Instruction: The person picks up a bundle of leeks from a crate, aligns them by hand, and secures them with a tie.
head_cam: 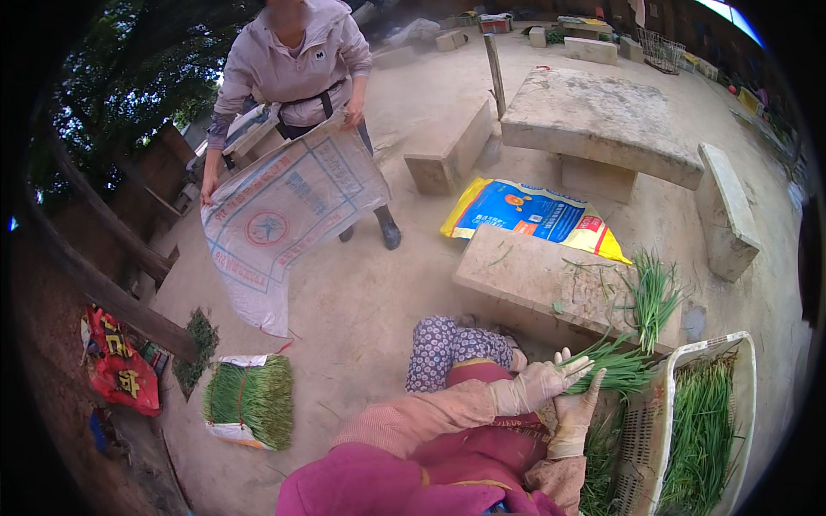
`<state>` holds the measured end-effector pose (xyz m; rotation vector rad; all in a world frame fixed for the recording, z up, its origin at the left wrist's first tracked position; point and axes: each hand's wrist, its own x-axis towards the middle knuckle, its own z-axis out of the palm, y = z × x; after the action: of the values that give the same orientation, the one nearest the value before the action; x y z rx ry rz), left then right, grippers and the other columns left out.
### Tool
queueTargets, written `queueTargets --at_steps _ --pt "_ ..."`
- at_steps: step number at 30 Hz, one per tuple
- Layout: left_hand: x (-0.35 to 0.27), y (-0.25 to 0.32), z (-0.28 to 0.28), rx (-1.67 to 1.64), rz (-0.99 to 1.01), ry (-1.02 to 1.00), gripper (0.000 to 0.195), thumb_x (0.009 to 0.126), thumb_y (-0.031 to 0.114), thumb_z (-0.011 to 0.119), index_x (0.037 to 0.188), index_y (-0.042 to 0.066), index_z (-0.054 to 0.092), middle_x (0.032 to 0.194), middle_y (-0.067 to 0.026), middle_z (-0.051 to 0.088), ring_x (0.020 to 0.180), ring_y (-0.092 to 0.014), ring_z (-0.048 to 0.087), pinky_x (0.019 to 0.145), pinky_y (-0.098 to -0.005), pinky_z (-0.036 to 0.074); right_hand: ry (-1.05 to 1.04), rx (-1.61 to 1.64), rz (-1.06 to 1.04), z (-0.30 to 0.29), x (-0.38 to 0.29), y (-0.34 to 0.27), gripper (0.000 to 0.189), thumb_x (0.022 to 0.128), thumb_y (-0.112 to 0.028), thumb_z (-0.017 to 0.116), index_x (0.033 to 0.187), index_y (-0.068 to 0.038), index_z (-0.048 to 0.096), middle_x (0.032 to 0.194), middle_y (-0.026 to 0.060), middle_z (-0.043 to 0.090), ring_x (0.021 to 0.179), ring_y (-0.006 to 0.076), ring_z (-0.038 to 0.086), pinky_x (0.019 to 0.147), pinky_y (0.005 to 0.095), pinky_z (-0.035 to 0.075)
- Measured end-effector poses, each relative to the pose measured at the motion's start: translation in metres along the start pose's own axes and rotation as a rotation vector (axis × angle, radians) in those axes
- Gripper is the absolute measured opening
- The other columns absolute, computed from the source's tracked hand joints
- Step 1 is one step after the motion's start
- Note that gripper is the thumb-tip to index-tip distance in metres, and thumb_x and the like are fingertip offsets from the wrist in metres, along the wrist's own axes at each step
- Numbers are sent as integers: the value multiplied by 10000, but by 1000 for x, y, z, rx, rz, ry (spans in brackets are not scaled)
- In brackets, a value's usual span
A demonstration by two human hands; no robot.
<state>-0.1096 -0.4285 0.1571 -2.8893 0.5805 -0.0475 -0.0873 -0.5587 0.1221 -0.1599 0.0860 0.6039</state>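
Note:
A bunch of long green stalks, like chives or scallions [613, 367], lies between my two gloved hands. My left hand [539, 384] rests against its near end with the fingers stretched out. Beneath it, my right hand [576, 416] is palm up with the fingers extended, touching the bunch from below. To the right stands a white plastic crate [645, 419] holding more green stalks [697, 432]. Another loose bunch [652, 297] lies on the end of a stone bench [529, 277]. Loose greens also lie on the ground beside the crate.
A person [297, 71] stands at upper left, holding a woven sack [290, 206] spread out. A tied bundle of greens [248, 400] lies on the concrete. Behind the bench are a blue and yellow sack [529, 213] and a stone table [594, 109]; a red bag [122, 367] lies far left.

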Motion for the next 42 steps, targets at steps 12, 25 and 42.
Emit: queueTargets --at_steps 12,25,42 --pt "-24 16 -27 -860 6 351 706 844 193 612 1472 57 319 1497 -131 350 1354 -342 364 1054 -422 361 326 -138 -50 31 5 -13 540 885 -224 662 1366 -58 481 835 -29 553 832 119 566 829 281 496" --pt "-27 -90 -50 -1986 -430 274 551 1031 261 440 1495 35 249 782 -71 698 916 -124 647 924 -293 460 387 -260 -129 -7 6 -69 636 888 -216 677 1424 -24 395 813 -51 538 760 101 544 797 250 479" --pt "-1 -15 -68 -932 -7 657 846 867 247 581 1542 134 85 1505 -194 271 1372 -355 312 1065 -423 347 424 -576 -124 48 -16 -40 459 897 -183 639 1312 -17 533 875 2 559 819 96 537 782 263 468"
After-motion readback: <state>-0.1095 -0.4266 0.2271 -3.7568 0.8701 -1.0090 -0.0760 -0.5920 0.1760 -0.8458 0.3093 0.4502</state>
